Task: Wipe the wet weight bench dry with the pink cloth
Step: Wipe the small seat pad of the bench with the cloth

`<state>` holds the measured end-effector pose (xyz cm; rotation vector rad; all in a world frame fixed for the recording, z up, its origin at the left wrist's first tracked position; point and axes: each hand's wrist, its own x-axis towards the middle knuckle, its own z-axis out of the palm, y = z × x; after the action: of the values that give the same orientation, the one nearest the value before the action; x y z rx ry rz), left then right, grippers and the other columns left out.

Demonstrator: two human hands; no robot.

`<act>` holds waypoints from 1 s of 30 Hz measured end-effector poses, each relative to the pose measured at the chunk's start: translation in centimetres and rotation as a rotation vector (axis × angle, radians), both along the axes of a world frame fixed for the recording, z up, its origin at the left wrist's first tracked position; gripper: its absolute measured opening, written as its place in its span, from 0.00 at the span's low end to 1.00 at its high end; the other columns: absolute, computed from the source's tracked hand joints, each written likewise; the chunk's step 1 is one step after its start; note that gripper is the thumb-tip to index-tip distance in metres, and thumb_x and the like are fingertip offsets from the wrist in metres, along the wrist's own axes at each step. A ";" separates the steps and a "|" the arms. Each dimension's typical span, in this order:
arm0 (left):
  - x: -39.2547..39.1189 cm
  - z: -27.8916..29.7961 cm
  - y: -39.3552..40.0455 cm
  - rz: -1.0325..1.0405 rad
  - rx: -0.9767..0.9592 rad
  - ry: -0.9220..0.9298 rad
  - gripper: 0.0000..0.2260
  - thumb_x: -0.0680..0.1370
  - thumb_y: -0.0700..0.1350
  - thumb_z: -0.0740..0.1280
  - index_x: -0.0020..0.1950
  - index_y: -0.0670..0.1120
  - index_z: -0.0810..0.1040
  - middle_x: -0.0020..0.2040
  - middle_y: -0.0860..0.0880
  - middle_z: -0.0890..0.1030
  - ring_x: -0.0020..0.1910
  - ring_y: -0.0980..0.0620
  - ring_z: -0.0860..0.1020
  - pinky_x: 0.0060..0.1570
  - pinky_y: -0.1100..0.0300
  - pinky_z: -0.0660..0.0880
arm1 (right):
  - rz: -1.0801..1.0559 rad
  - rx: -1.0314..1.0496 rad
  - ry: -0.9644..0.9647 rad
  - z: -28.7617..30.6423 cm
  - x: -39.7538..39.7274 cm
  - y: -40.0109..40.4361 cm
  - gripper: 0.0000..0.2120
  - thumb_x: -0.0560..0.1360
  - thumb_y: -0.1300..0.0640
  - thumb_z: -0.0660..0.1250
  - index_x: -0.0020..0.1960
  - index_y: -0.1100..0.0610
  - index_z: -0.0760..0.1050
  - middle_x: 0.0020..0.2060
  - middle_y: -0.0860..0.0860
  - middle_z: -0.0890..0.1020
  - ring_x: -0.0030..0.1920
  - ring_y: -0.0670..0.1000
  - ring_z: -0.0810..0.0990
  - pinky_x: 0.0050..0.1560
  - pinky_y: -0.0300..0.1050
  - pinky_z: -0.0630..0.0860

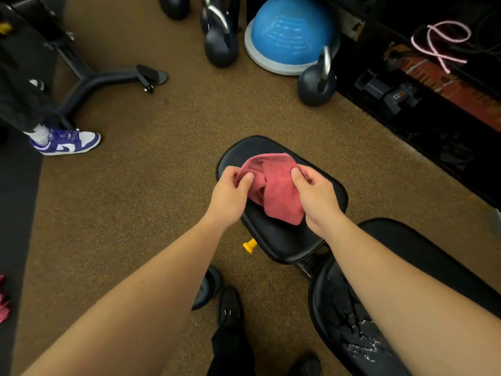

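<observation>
The pink cloth [273,191] is bunched up over the black seat pad [282,240] of the weight bench. My left hand [231,191] pinches the cloth's left edge, and my right hand [315,196] pinches its right side. The bench's long back pad [349,329] runs toward the lower right, and water drops glisten on it beside my right forearm. The seat pad under the cloth looks dark and smooth.
Kettlebells [315,85] and a blue half-ball trainer [290,36] stand on the brown floor behind the bench. Another person's purple and white sneaker [67,142] is at left by a black machine base [108,80]. A yellow knob [250,245] sticks out under the seat.
</observation>
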<state>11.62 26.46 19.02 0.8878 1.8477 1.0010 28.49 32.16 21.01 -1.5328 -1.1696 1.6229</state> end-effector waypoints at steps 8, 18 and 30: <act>0.1 0.9 1.6 0.020 0.172 -0.280 0.20 0.83 0.55 0.61 0.75 0.56 0.67 0.68 0.54 0.76 0.66 0.56 0.76 0.69 0.49 0.72 | 0.258 -0.202 0.293 2.7 -5.3 3.3 0.14 0.86 0.56 0.56 0.65 0.56 0.77 0.55 0.55 0.85 0.55 0.52 0.84 0.56 0.49 0.81; -8.3 2.6 8.8 0.083 0.269 0.045 0.07 0.81 0.46 0.67 0.57 0.56 0.76 0.56 0.54 0.81 0.57 0.52 0.80 0.53 0.55 0.81 | 0.250 0.110 -0.346 1.6 -2.3 10.8 0.12 0.82 0.51 0.60 0.55 0.50 0.82 0.49 0.47 0.86 0.51 0.50 0.84 0.59 0.49 0.79; -7.6 -4.2 15.0 -0.727 0.010 0.511 0.15 0.86 0.49 0.55 0.66 0.51 0.79 0.74 0.53 0.71 0.75 0.50 0.66 0.73 0.56 0.60 | 0.722 0.059 -0.954 -7.3 4.9 8.4 0.23 0.85 0.41 0.43 0.78 0.29 0.43 0.81 0.37 0.46 0.81 0.47 0.42 0.77 0.58 0.42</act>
<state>4.01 41.50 14.86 1.7725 1.6755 0.3382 33.38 40.58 13.73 -2.0537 -2.4711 1.1664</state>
